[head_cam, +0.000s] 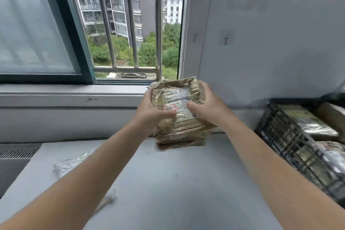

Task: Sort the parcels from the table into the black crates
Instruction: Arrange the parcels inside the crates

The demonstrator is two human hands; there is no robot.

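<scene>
At centre frame our left hand [153,112] and right hand [207,110] clasp a brown parcel [179,97] from both sides above the grey table [177,183]. Blur hides whether it is one bundle or several. At right we see one black crate [291,147], cut off, holding at least three wrapped packs [306,119].

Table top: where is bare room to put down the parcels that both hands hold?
Bare: the grey table middle, between the left forearm and right forearm, below the parcels; also the strip between that forearm and the black crate. Crowded: the left side, where clear plastic scraps lie.
</scene>
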